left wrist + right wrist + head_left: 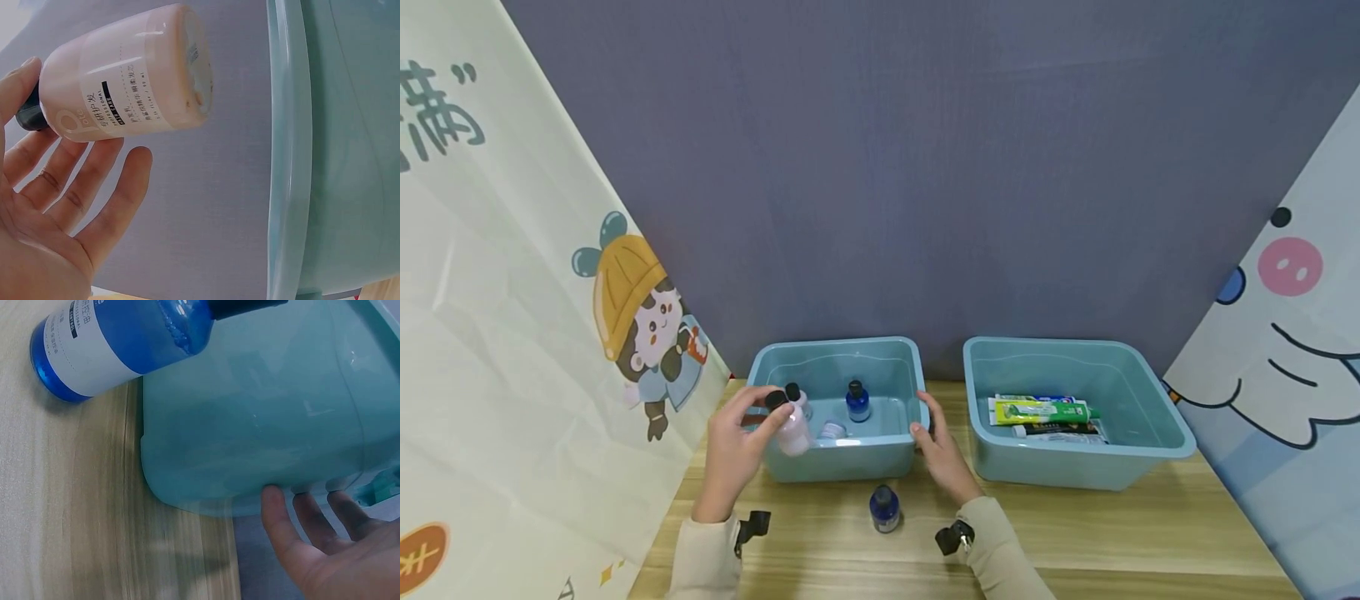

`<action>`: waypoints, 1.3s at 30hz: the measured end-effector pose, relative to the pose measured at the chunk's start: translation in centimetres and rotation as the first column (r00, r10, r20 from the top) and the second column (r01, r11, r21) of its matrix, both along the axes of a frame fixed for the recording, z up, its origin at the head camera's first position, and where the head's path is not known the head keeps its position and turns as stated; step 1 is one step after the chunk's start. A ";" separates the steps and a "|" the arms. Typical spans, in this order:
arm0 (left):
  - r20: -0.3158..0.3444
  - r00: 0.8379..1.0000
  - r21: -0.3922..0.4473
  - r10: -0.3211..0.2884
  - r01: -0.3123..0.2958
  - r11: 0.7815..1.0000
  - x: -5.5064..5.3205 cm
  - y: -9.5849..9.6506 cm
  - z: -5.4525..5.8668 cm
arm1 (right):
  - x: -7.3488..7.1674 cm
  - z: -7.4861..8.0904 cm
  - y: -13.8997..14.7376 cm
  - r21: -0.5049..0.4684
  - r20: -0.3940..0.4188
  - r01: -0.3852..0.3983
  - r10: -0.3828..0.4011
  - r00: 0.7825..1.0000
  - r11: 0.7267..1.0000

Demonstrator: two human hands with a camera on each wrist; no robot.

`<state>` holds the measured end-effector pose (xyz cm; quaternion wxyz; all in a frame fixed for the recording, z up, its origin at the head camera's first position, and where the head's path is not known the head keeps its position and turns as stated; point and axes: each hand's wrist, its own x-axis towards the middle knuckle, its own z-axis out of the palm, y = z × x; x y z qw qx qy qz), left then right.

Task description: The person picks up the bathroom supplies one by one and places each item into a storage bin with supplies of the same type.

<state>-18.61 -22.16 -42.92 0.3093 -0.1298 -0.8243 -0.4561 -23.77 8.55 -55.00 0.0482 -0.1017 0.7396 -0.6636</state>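
My left hand [730, 454] pinches a small pale pink bottle [794, 435] near its black cap. This bottle is tilted over the front left of the left teal bin [850, 458]; its printed label faces the left wrist view. At the bin's right end, my right hand [943, 454] holds the rim, with several fingertips [273, 497] against the outer wall. Inside that bin, a blue bottle [857, 405] with a dark cap stands upright. Another pink bottle [801, 402] is partly hidden behind the held one, and a small pale container [832, 430] lies near the front wall.
Another blue bottle [884, 510] stands on the wooden table [820, 558] in front of the left bin, between my forearms. To the right, a second teal bin [1052, 471] holds several toothpaste tubes [1041, 412]. A grey backdrop [880, 208] rises behind both bins.
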 end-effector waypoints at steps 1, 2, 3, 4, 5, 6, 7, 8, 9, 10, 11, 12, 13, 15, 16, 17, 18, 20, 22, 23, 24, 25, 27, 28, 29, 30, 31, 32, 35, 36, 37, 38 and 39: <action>-0.003 1.000 -0.008 0.001 -0.001 1.000 -0.2 0.0 0.1 | 0.0 -0.1 0.0 -0.001 0.001 0.000 0.000 1.000 1.000; -0.003 1.000 -0.017 0.000 0.000 1.000 -0.3 -0.1 0.2 | 0.0 0.0 0.0 -0.003 0.003 -0.001 0.001 1.000 1.000; -0.004 1.000 -0.027 0.001 -0.001 1.000 -0.5 -0.1 0.2 | 0.0 0.0 0.0 -0.005 0.003 -0.001 0.001 1.000 1.000; -0.003 1.000 -0.031 0.002 -0.002 1.000 -0.7 -0.2 0.3 | 0.1 0.0 0.0 -0.006 0.006 -0.001 0.001 1.000 1.000; -0.004 1.000 -0.032 0.000 0.000 0.999 -0.8 -0.2 0.4 | 0.1 0.0 0.0 -0.007 0.007 -0.001 0.001 1.000 1.000; -0.001 1.000 -0.029 -0.003 0.003 1.000 -0.9 -0.2 0.5 | 0.1 0.0 0.0 -0.006 0.008 -0.001 0.001 1.000 1.000; 0.003 1.000 -0.025 -0.007 0.007 1.000 -1.1 -0.2 0.6 | 0.0 0.0 0.0 -0.005 0.007 -0.001 0.001 1.000 1.000; 0.008 1.000 -0.021 -0.010 0.011 1.000 -1.2 -0.3 0.6 | 0.0 0.0 0.0 -0.004 0.006 -0.002 0.002 1.000 1.000; 0.014 1.000 -0.014 -0.013 0.013 1.000 -1.4 -0.3 0.7 | 0.0 -0.1 0.0 -0.001 0.004 -0.002 0.002 1.000 1.000; 0.023 1.000 -0.004 -0.017 0.017 1.000 -1.6 -0.4 0.8 | -0.1 -0.1 0.0 0.001 0.002 -0.002 0.002 1.000 1.000; 0.034 0.999 0.009 -0.022 0.022 1.000 -1.7 -0.4 0.8 | -0.1 -0.2 0.0 0.001 0.002 -0.002 0.002 1.000 1.000; 0.047 0.999 0.019 -0.023 0.022 1.000 -1.9 -0.4 0.8 | -0.2 -0.2 0.0 0.002 -0.001 -0.003 0.003 1.000 1.000; 0.058 0.998 0.024 -0.022 0.021 0.999 -2.1 -0.4 0.9 | -0.2 -0.2 0.1 0.002 -0.003 -0.004 0.004 1.000 1.000; 0.080 0.997 0.025 -0.015 0.013 1.000 -2.4 -0.5 0.9 | -0.2 -0.3 0.1 0.002 -0.003 -0.004 0.004 1.000 1.000; 0.090 0.996 0.022 -0.011 0.009 1.000 -2.6 -0.5 1.0 | -0.2 -0.3 0.1 0.000 -0.003 -0.004 0.004 1.000 1.000; 0.099 0.995 0.017 -0.008 0.006 1.000 -2.7 -0.5 1.0 | -0.3 -0.3 0.1 0.001 -0.005 -0.004 0.005 1.000 1.000; 0.106 0.994 0.005 -0.003 0.003 1.000 -2.9 -0.5 1.0 | -0.3 -0.3 0.1 0.002 -0.007 -0.005 0.005 1.000 1.000; 0.117 0.993 -0.021 0.005 -0.003 1.000 -3.2 -0.6 1.1 | -0.3 -0.3 0.1 0.004 -0.008 -0.004 0.004 1.000 1.000; 0.131 0.991 -0.042 0.011 -0.005 0.999 -3.5 -0.6 1.2 | -0.3 -0.3 0.1 0.006 -0.011 -0.005 0.005 1.000 1.000; 0.136 0.991 -0.054 0.012 -0.005 0.999 -3.7 -0.7 1.2 | -0.3 -0.3 0.1 0.006 -0.010 -0.005 0.005 1.000 1.000; 0.141 0.990 -0.066 0.014 -0.005 0.998 -3.9 -0.7 1.3 | -0.3 -0.3 0.1 0.005 -0.009 -0.005 0.005 1.000 1.000; 0.148 0.989 -0.077 0.017 -0.005 0.997 -4.0 -0.7 1.3 | -0.3 -0.3 0.1 0.002 -0.007 -0.006 0.006 1.000 1.000; 0.165 0.986 -0.100 0.024 -0.008 0.995 -4.3 -0.8 1.3 | -0.2 -0.3 0.1 -0.001 -0.005 -0.005 0.005 1.000 1.000; 0.174 0.984 -0.111 0.027 -0.008 0.994 -4.4 -0.9 1.3 | -0.2 -0.2 0.1 -0.003 -0.002 -0.004 0.004 1.000 1.000; 0.185 0.982 -0.119 0.030 -0.008 0.993 -4.5 -0.9 1.4 | -0.2 -0.2 0.1 -0.005 0.001 -0.003 0.003 1.000 1.000; 0.198 0.980 -0.127 0.034 -0.009 0.992 -4.6 -0.9 1.4 | -0.2 -0.2 0.1 -0.006 0.002 -0.002 0.002 1.000 1.000; 0.211 0.977 -0.136 0.038 -0.009 0.991 -4.8 -1.0 1.4 | -0.2 -0.2 0.1 -0.006 0.004 -0.001 0.001 1.000 1.000; 0.223 0.974 -0.144 0.041 -0.009 0.990 -4.9 -1.0 1.5 | -0.2 -0.2 0.1 -0.005 0.005 0.001 -0.001 1.000 1.000; 0.252 0.967 -0.164 0.045 -0.003 0.986 -5.2 -1.0 1.7 | -0.2 -0.2 0.1 -0.002 0.006 0.001 -0.001 1.000 1.000; 0.257 0.965 -0.177 0.049 -0.003 0.984 -5.3 -1.0 1.8 | -0.2 -0.2 0.1 0.000 0.008 0.002 -0.002 1.000 1.000; 0.261 0.964 -0.190 0.053 -0.003 0.982 -5.5 -1.0 1.8 | -0.2 -0.2 0.1 0.001 0.009 0.002 -0.002 1.000 1.000; 0.265 0.963 -0.204 0.059 -0.004 0.979 -5.6 -1.1 1.9 | -0.2 -0.1 0.1 0.000 0.010 0.002 -0.002 1.000 1.000; 0.269 0.961 -0.220 0.065 -0.004 0.976 -5.7 -1.1 1.9 | -0.2 -0.1 0.1 0.001 0.011 0.003 -0.003 1.000 1.000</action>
